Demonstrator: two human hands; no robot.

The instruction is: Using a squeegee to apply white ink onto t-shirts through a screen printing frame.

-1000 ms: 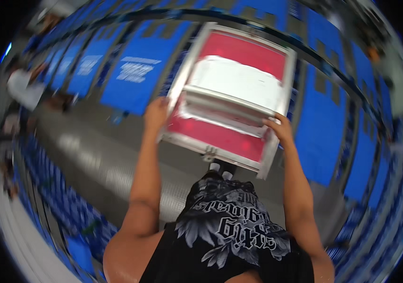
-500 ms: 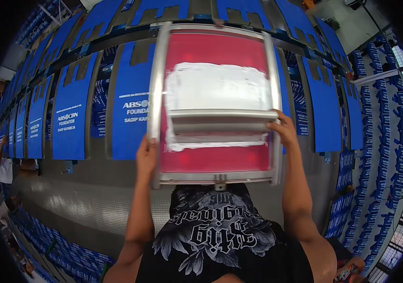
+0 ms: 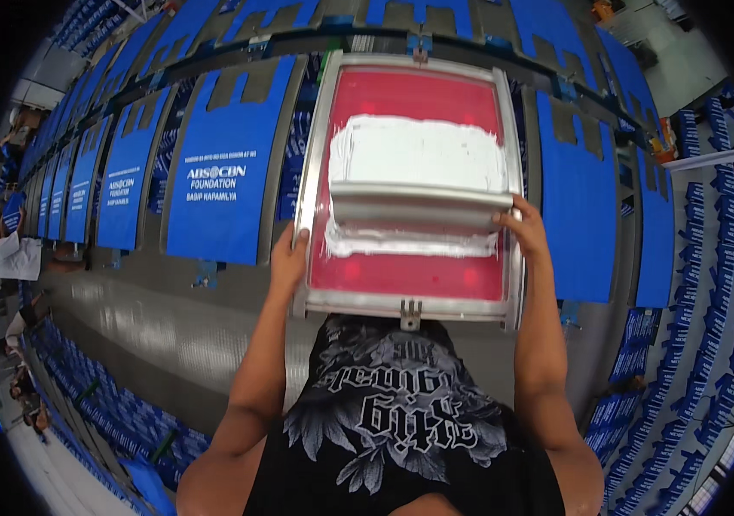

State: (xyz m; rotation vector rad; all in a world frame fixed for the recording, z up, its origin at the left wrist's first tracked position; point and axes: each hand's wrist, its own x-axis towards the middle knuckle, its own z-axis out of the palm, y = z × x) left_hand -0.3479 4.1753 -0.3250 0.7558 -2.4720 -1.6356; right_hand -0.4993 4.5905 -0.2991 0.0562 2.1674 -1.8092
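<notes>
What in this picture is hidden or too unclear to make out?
Head view only:
- What lies under the red screen frame: covered by the frame.
- Left hand fingertips: curled behind the frame's edge.
- The squeegee blade: buried in white ink.
- People at far left: tiny, bent by the lens.

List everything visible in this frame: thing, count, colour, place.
Screen frame: one, metal rim, red mesh, centre, over the table.
Ink: one white patch, across the mesh.
Squeegee: one, grey, lying across the mesh.
Bags: a long row, blue with white print, laid flat along the table.
Table: one, grey, running left to right.
Stacked bags: many, blue, right and lower left.
Other person: one, white top, far left.
Left hand: on the frame's left rail.
Right hand: at the squeegee's right end.
</notes>
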